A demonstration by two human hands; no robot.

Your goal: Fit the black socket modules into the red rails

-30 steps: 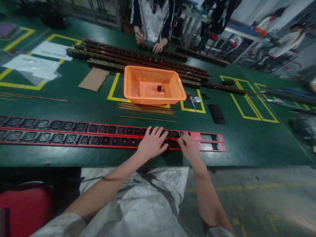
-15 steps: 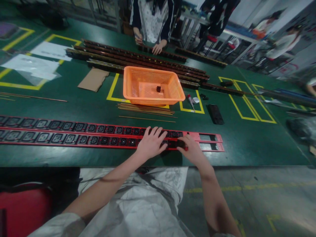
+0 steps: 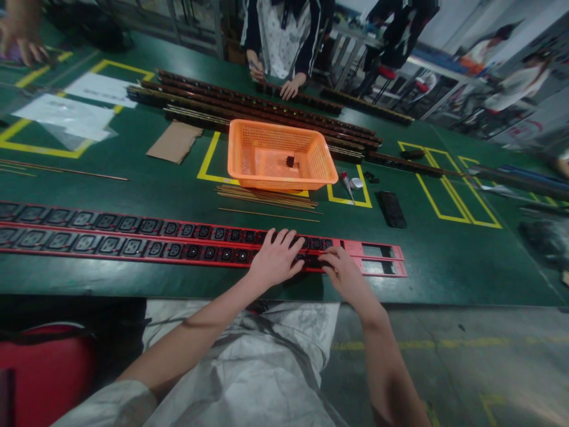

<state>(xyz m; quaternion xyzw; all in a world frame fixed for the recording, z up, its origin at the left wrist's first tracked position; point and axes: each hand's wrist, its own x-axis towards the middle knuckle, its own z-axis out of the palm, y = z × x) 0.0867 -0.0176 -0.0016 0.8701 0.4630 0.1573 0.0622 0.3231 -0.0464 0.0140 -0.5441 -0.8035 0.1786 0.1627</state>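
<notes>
Two long red strips (image 3: pixel 355 249) set with black power sockets (image 3: pixel 151 226) lie side by side along the table's near edge. Across both of them rests my left hand (image 3: pixel 276 256), its fingers spread and its palm over a few sockets. My right hand (image 3: pixel 344 267) is closed at the fingertips on a small black socket (image 3: pixel 316 261), down at the near strip. The fingers partly cover this piece, so whether it sits fully in its slot I cannot tell. Right of that hand, rectangular openings (image 3: pixel 373 267) show at the strips' ends.
Beyond the strips stand an orange basket (image 3: pixel 282 181) with one small black piece and a bundle of thin brass rods (image 3: pixel 267 196). A screwdriver (image 3: pixel 348 185) and a black phone-like slab (image 3: pixel 392 209) lie to the right. Across the table, a co-worker's hands (image 3: pixel 291 88) touch dark rails (image 3: pixel 267 110).
My right hand has lowered the black socket onto the near strip and tilted forward a little. The left hand stays in place. Another person's hand has appeared at the upper left.
</notes>
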